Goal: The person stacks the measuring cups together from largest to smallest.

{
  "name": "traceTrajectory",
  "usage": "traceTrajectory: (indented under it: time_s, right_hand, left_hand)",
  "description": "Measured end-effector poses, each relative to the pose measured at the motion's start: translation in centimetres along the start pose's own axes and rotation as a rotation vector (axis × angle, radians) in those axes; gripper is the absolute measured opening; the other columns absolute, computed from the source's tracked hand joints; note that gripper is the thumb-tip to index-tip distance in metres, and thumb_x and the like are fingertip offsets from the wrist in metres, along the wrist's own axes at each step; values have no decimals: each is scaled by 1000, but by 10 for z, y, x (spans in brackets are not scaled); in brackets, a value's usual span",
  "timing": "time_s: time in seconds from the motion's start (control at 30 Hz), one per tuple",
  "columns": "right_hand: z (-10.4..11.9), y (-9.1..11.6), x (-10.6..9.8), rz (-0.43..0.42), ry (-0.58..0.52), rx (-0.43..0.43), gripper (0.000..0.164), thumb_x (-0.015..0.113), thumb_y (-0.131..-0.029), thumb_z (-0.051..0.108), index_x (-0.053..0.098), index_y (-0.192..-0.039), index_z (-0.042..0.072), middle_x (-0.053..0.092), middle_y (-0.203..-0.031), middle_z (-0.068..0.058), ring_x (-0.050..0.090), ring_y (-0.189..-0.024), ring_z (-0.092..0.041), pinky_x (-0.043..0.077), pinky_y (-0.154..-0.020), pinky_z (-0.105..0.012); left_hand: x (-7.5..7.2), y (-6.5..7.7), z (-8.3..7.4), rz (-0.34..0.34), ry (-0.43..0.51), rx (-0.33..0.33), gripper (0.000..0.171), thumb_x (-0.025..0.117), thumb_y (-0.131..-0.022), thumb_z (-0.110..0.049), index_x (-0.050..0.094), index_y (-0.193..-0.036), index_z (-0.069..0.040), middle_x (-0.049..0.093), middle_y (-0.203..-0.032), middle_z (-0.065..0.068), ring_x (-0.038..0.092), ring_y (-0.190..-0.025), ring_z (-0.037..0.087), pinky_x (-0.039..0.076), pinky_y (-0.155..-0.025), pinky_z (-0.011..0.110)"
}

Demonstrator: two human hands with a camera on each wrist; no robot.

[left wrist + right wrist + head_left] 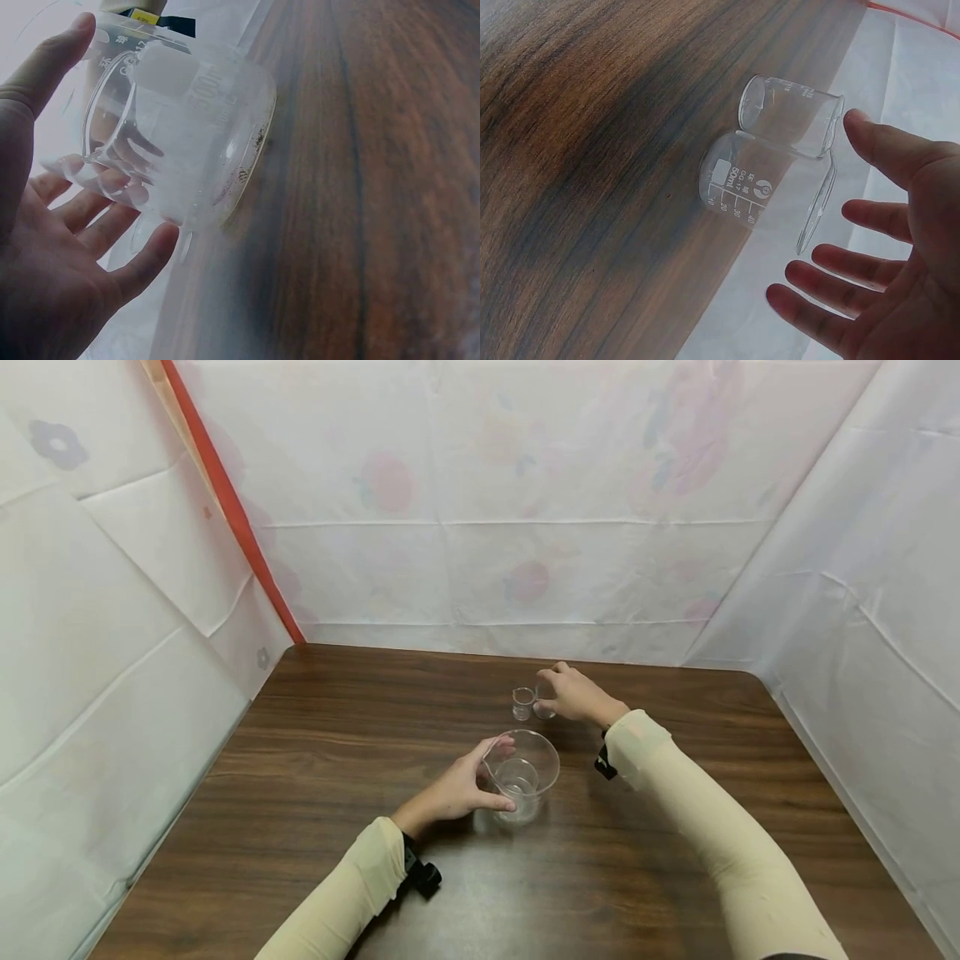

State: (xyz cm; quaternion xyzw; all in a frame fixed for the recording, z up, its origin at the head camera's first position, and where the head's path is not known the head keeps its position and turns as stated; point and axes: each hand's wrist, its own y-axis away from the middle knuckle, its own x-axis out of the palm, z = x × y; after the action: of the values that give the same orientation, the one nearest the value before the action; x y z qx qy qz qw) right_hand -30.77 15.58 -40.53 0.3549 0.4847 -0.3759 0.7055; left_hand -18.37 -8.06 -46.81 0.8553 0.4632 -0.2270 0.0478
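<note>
A large clear glass beaker (551,760) stands upright mid-table, with a smaller glass beaker (517,774) nested inside it. My left hand (459,787) holds the large beaker from the left, thumb at the near side and fingers at the far side. In the left wrist view, white print shows on the glass (202,97). Farther back, my right hand (576,695) is spread beside a 50 mL beaker (739,187), its fingers apart from the glass in the right wrist view. Against that one stands a smaller beaker (522,705), upright, to its left in the head view.
The dark wooden table (337,718) meets white printed sheeting (465,577) at the back and on both sides. A red strip (232,510) runs down the back left corner. Each wrist wears a black camera strap.
</note>
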Motion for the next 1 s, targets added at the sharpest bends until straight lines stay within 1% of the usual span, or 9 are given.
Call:
traceTrajectory:
  time_s: [0.3,0.57,0.7,1.0]
  right_hand:
    - [-1,-6,3,52,11,18,70,64,-95,34,33,-151,5,35,-148,-25,44,-132,-41,42,-104,-53]
    - [2,-7,3,49,29,3,63,63,-96,26,37,-149,4,38,-148,-25,48,-129,-39,43,-104,-51]
    - [2,-7,4,56,44,4,59,62,-96,23,40,-147,2,41,-145,-26,52,-125,-39,44,-102,-51]
    - [2,-6,2,48,59,8,52,59,-98,22,45,-142,-1,42,-146,-25,49,-130,-39,42,-106,-51]
  left_hand:
    - [1,0,0,5,-2,-3,91,84,-76,-22,32,-149,-10,44,-150,8,49,-133,22,49,-93,30]
    - [0,1,0,-6,1,0,91,85,-75,-20,32,-149,-10,45,-149,6,49,-133,22,49,-92,28]
    - [0,1,-1,-3,-4,-5,91,85,-75,-20,33,-149,-11,45,-149,5,50,-132,21,49,-93,28]
    - [0,1,-1,-5,0,22,91,85,-75,-21,32,-148,-9,46,-149,8,49,-133,25,49,-93,28]
